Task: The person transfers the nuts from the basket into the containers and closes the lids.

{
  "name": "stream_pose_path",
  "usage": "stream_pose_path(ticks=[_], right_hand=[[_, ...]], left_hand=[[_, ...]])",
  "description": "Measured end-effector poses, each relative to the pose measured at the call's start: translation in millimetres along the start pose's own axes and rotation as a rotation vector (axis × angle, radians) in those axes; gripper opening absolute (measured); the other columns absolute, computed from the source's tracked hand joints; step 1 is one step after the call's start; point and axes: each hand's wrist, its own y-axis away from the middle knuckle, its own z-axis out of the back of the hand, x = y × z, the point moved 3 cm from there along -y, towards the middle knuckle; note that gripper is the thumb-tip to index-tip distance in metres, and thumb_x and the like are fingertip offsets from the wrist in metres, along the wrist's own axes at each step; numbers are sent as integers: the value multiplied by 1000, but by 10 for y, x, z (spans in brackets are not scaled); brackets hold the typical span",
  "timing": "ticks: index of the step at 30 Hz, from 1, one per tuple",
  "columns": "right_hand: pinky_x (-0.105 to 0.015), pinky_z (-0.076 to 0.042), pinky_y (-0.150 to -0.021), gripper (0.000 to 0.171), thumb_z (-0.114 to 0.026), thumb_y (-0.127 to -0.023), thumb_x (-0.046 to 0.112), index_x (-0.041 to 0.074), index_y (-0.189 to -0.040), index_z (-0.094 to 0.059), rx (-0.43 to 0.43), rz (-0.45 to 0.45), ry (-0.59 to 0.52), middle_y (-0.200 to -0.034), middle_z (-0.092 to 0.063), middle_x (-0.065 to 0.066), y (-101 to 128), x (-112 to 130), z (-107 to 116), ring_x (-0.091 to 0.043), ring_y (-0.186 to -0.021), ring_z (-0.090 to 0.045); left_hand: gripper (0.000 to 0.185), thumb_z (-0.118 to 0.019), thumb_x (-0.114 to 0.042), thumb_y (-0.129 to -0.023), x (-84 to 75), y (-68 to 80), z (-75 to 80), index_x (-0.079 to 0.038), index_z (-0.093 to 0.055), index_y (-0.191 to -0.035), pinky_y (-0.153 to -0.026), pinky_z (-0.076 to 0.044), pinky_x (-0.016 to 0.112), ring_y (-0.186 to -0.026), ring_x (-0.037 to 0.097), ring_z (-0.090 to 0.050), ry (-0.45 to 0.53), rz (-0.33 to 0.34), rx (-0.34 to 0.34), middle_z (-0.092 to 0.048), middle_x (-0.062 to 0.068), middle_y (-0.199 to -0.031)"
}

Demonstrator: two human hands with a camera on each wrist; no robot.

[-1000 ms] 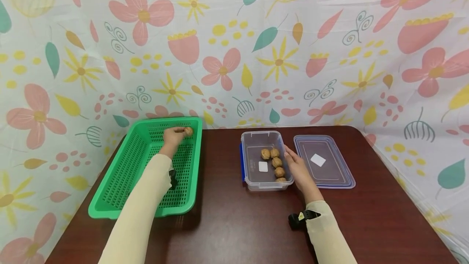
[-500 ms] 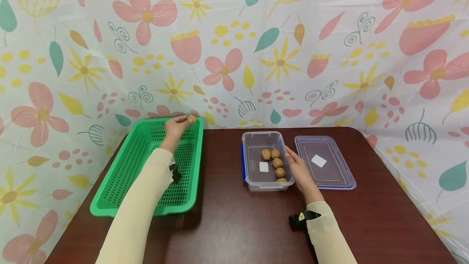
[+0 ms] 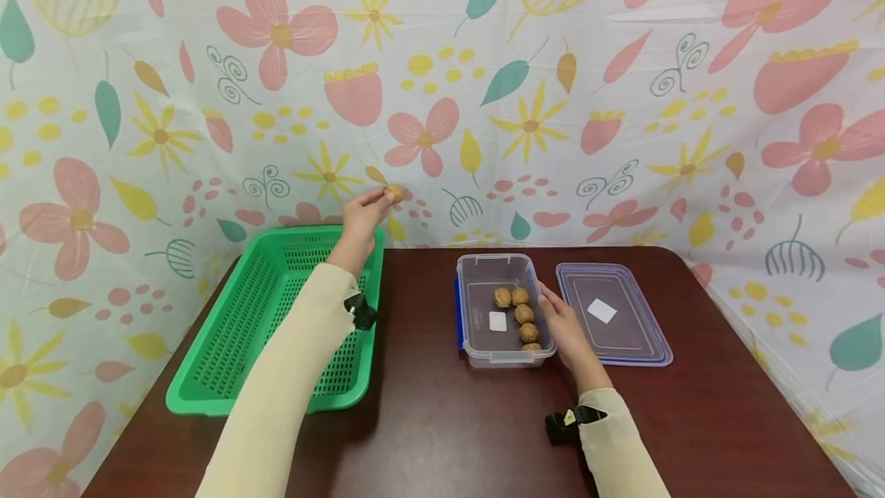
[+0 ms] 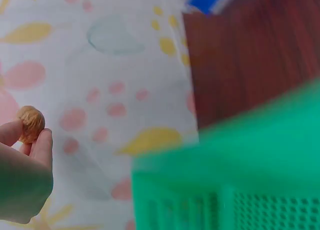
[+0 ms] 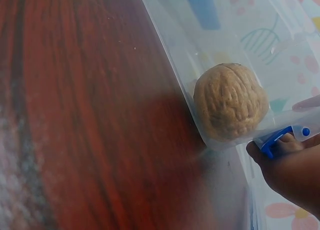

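In the head view my left hand (image 3: 364,217) pinches a walnut (image 3: 393,193) between thumb and fingertips, above the far right corner of the green basket (image 3: 378,283). The same walnut (image 4: 32,124) shows at the left of the left wrist view. My right hand (image 3: 568,336) holds the right side wall of a clear plastic container (image 3: 477,271), beside its blue clip (image 5: 277,140) in the right wrist view. Several walnuts (image 3: 523,314) lie in the container, most along its right side. One of them, a walnut (image 5: 230,101), looks large through the clear wall.
A clear lid (image 3: 632,321) with a white label lies on the brown table (image 3: 429,421), right of the container. Another blue clip (image 3: 459,312) hangs on the container's left side. Behind the table hangs a flower-patterned cloth (image 3: 442,60).
My left hand has lifted the walnut up out of the basket and moved right, past the basket's far rim. My right hand has stayed on the container.
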Motion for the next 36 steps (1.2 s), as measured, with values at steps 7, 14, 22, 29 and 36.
stream_pose_path(ticks=[7, 14, 22, 29, 36], right_hand=[[-49, -16, -117, 48, -34, -107, 21, 3, -151, -27, -6, 12, -11, -154, -25, -22, 17, 6, 0, -37, -142, -21], [-49, -15, -117, 49, -33, -107, 22, 3, -152, -25, 9, 13, -17, -155, -23, -22, 27, 42, -7, -37, -142, -20], [-50, -18, -116, 49, -35, -107, 22, 3, -151, -27, -5, 15, -3, -154, -25, -22, 3, 33, -5, -38, -141, -22], [-50, -17, -116, 49, -35, -107, 21, 3, -152, -27, 5, 4, 7, -154, -25, -22, 1, -2, -15, -38, -142, -21], [-47, -18, -117, 49, -35, -107, 21, 3, -151, -26, -8, 5, 5, -155, -25, -20, -3, 6, -13, -36, -142, -22]], left_hand=[[37, -67, -2, -89, -75, 160, -465, 5, -61, -125, -97, -48, 32, -115, 27, -60, 69, -1, 44, -60, 19, -124], [36, -68, -2, -89, 38, 365, -825, 5, -62, -124, -94, -50, 30, -113, 29, -61, 87, 21, 116, -62, 21, -123], [34, -67, 2, -88, 428, 591, -1029, 6, -61, -122, -93, -51, 32, -102, 26, -66, 118, 81, 142, -64, 19, -115], [31, -64, 6, -88, 892, 833, -1103, 8, -62, -119, -88, -54, 35, -92, 22, -67, 62, 123, 150, -65, 16, -104], [29, -65, 1, -89, 1231, 1040, -1152, 5, -65, -118, -88, -54, 33, -94, 22, -65, -75, 133, 176, -64, 13, -103]])
